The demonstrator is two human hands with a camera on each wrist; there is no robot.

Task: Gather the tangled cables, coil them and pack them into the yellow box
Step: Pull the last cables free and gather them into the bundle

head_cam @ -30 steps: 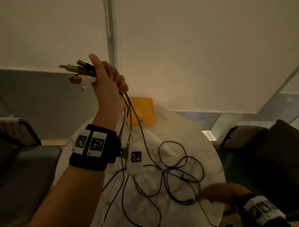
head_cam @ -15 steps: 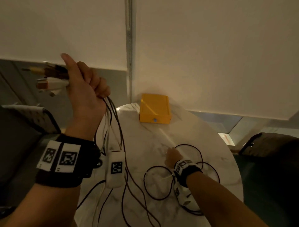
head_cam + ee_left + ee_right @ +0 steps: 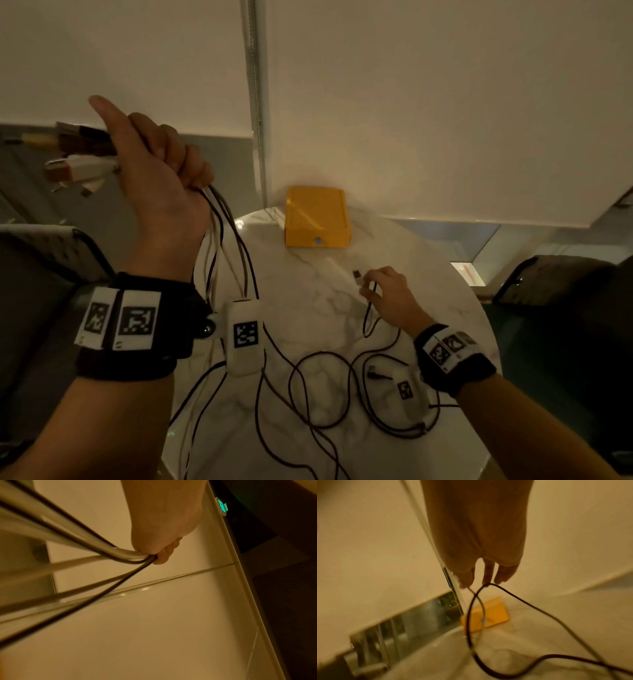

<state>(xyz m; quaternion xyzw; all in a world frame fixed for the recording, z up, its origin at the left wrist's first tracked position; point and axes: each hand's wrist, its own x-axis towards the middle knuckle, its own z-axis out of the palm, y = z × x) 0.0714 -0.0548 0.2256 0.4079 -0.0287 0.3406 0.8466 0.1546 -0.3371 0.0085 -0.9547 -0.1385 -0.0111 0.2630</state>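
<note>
My left hand (image 3: pixel 161 178) is raised at the left and grips a bundle of several cable plug ends (image 3: pixel 75 154), which stick out to the left; their black and white cables (image 3: pixel 236 260) hang down to the round marble table (image 3: pixel 445 284). In the left wrist view the same cables (image 3: pixel 109 553) run out of the curled fingers. My right hand (image 3: pixel 383 291) is just above the table's middle and pinches a cable end with a small plug (image 3: pixel 357 275); a black cable (image 3: pixel 488 586) loops from its fingertips. Tangled black cables (image 3: pixel 325 394) lie on the table. The closed yellow box (image 3: pixel 317 217) sits at the far edge.
Dark chairs stand at the left (image 3: pixel 44 274) and at the right (image 3: pixel 565 291) of the table. A white roller blind (image 3: pixel 411 102) hangs behind the box. White wrist-camera units (image 3: pixel 244 335) hang under both wrists.
My right hand has moved forward across the table toward the box and lifted a cable end with its plug. The left hand has stayed raised with its bundle.
</note>
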